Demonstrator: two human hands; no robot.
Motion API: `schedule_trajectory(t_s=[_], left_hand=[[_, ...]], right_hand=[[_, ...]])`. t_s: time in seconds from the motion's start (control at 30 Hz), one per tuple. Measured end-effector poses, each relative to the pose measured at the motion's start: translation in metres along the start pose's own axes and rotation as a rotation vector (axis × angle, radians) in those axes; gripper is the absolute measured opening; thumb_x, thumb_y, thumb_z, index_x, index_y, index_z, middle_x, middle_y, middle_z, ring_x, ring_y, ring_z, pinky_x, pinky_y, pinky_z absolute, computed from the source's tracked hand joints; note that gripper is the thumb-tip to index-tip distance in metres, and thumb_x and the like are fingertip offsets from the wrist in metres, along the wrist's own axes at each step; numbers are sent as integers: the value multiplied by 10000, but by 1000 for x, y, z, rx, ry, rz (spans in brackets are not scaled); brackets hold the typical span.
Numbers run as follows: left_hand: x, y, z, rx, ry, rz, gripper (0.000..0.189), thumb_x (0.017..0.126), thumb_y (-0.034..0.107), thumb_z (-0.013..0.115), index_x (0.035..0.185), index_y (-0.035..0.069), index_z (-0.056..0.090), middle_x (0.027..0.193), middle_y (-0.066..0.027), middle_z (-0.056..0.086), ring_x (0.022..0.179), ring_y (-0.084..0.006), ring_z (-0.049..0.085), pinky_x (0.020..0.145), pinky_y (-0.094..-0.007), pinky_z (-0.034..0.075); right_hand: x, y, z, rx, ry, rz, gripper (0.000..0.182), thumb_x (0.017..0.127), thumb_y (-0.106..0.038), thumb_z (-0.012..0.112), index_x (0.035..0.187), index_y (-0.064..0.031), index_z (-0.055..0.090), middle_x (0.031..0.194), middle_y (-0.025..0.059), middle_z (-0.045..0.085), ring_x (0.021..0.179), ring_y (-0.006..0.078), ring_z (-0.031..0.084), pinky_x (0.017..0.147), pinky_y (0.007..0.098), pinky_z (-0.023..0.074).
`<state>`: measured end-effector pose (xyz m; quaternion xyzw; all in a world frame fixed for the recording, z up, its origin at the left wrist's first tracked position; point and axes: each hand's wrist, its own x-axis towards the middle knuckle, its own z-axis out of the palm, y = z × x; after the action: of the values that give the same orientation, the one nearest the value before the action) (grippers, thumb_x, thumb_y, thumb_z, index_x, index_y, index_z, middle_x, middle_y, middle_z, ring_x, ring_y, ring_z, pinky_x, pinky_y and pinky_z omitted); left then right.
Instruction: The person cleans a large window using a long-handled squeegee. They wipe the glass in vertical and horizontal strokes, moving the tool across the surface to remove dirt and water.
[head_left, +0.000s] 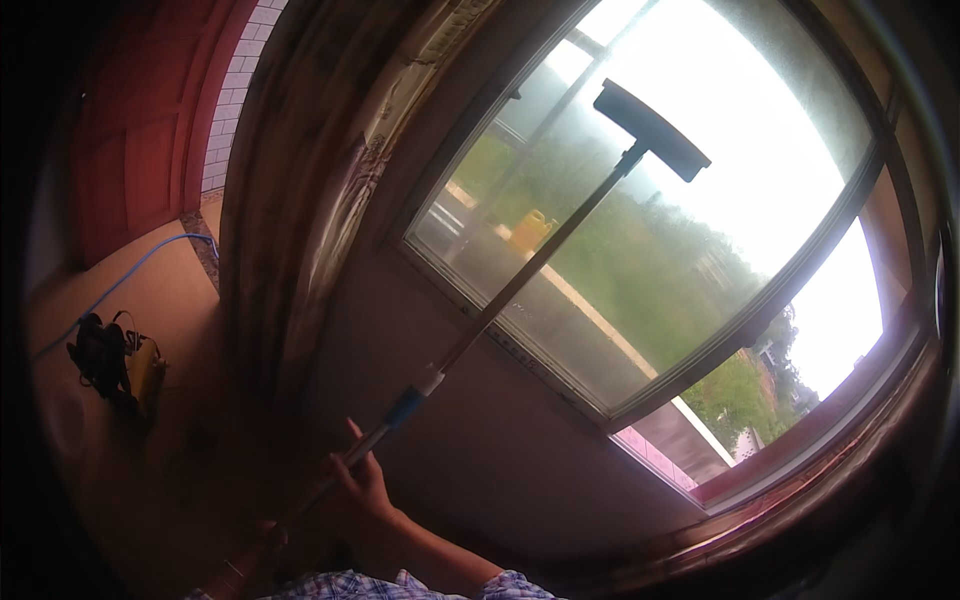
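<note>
A long-handled window squeegee (652, 135) slants up across the view, its dark, wide head in front of the window glass (600, 300). Whether the head touches the pane is hard to tell. My right hand (365, 480) holds the metal pole just below its blue collar (403, 407), fingers partly spread around it. Lower down, in shadow, my left hand (268, 538) grips the pole near its bottom end. Haze and streaks show on the glass, which sits in a sliding frame.
To the left hangs a brown curtain (300, 187), with a red panelled door (142, 142) beyond it. A yellow and black device (127, 360) and a blue hose or cable (135, 266) lie on the floor. Outside stands a yellow jerrycan (531, 231). An open window gap (780, 375) is at right.
</note>
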<state>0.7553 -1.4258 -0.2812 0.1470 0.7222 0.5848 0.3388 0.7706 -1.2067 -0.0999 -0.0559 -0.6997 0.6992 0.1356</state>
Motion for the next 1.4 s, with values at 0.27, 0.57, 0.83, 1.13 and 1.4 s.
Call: schedule_trajectory(t_s=[0.27, 0.57, 0.83, 1.13, 1.4], left_hand=[[64, 232, 37, 1, -15, 294, 849, 752, 862, 320, 658, 58, 577, 527, -8, 507, 507, -98, 523, 490, -261, 399], [-65, -62, 19, -26, 42, -132, 675, 827, 695, 420, 647, 70, 601, 564, -26, 557, 525, -115, 546, 492, -273, 427], [-157, -70, 0, 225, 87, -77, 410, 789, 452, 582, 671, 60, 595, 580, -21, 551, 544, -133, 551, 491, -280, 426], [12, 4, 8, -23, 26, 217, 753, 800, 759, 389, 610, 54, 571, 491, -9, 486, 458, -110, 500, 441, -279, 388], [-212, -133, -32, 374, 102, -195, 330, 861, 331, 562, 720, 35, 601, 643, -151, 607, 592, -314, 599, 538, -398, 459]], right_hand=[[130, -186, -63, 56, 83, -447, 548, 962, -85, 485, 1446, -29, 234, 686, 34, 537, 590, 103, 533, 559, 249, 460], [-6, 50, -20, 181, -536, 381, 820, 819, -249, 708, 1436, 29, 245, 1055, 88, 663, 866, 148, 629, 729, 275, 510], [16, 11, -5, 116, -423, 562, 449, 889, -484, 599, 1020, -54, 602, 799, 37, 657, 676, 116, 618, 540, 247, 486], [128, -138, -41, 88, -94, -36, 296, 888, -249, 565, 764, 17, 608, 593, 99, 598, 540, 201, 613, 505, 284, 475], [-16, 73, 24, 202, -423, 666, 274, 855, -330, 615, 973, -84, 647, 887, 34, 670, 696, 119, 611, 516, 264, 471]])
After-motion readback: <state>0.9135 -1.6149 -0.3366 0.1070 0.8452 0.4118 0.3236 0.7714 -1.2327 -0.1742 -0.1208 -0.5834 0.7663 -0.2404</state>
